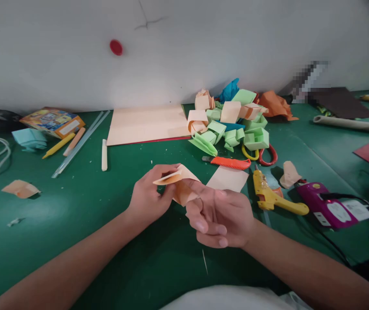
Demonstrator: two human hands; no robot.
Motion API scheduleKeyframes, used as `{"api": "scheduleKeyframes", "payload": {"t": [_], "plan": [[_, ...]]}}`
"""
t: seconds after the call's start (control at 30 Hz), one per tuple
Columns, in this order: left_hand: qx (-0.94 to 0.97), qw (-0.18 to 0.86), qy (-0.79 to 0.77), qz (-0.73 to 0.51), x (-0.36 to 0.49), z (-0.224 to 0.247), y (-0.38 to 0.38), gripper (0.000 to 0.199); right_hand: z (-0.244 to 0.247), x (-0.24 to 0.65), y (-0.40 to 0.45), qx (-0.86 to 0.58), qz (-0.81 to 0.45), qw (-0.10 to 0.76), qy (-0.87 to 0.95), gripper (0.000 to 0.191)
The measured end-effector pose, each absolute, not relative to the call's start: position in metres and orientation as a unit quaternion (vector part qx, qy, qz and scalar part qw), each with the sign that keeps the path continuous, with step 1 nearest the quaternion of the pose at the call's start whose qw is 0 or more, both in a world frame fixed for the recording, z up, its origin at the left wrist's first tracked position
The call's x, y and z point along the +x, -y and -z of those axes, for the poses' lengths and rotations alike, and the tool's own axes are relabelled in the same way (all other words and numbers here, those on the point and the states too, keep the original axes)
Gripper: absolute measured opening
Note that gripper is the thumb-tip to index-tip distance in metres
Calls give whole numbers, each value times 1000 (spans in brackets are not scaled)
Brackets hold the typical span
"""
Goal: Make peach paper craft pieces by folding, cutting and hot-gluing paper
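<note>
A small curled piece of peach paper (186, 189) is held between both hands above the green table. My left hand (150, 193) pinches its left part between thumb and fingers. Palm partly up and fingers curled, my right hand (221, 215) grips the paper's right side. A flat pale paper square (228, 177) lies just behind my right hand. Beyond it rests an orange-red cutter (231, 162), with a heap of folded green and peach paper pieces (217, 129) farther back. The yellow glue gun (270, 196) lies to the right of my right hand.
Large peach sheets (148, 125) lie by the wall. Left are a colourful box (53, 120), clear glue sticks (81, 144) and a white stick (104, 155). Red-and-yellow-handled scissors (267, 155) lie behind the glue gun. A purple power box (326, 204) with cables stands right.
</note>
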State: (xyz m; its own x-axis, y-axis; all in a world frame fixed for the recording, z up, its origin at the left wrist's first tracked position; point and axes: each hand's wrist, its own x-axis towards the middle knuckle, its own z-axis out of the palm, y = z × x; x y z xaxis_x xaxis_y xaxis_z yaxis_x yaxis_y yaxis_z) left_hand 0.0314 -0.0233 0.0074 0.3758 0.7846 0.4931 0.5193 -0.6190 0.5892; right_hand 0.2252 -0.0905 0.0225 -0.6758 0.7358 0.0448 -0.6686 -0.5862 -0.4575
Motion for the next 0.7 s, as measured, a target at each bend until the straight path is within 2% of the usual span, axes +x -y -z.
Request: {"api": "scheduleKeyframes", "payload": {"t": [0.1, 0.23, 0.3, 0.4, 0.5, 0.53, 0.67, 0.7], "plan": [[773, 234, -487, -334, 32, -19, 23, 21, -28, 228, 88, -107, -876, 387, 267, 59], [726, 298, -563, -261, 35, -35, 17, 28, -35, 231, 92, -234, -825, 323, 401, 78], [719, 317, -574, -232, 33, -41, 12, 31, -38, 232, 98, -324, -719, 316, 528, 66], [733, 321, -581, -151, 27, -46, 4, 25, -41, 234, 104, -396, -441, 391, 704, 31], [771, 336, -534, -90, 20, -49, 0, 20, -41, 237, 102, -443, -277, 450, 724, 24], [783, 338, -516, -81, 19, -49, -1, 19, -40, 238, 99, -474, -268, 444, 712, 27], [812, 303, -495, -66, 23, -50, 3, 20, -34, 235, 86, -569, -320, 356, 668, 70], [812, 302, -495, -63, 25, -50, 5, 22, -33, 233, 84, -582, -341, 332, 660, 73]]}}
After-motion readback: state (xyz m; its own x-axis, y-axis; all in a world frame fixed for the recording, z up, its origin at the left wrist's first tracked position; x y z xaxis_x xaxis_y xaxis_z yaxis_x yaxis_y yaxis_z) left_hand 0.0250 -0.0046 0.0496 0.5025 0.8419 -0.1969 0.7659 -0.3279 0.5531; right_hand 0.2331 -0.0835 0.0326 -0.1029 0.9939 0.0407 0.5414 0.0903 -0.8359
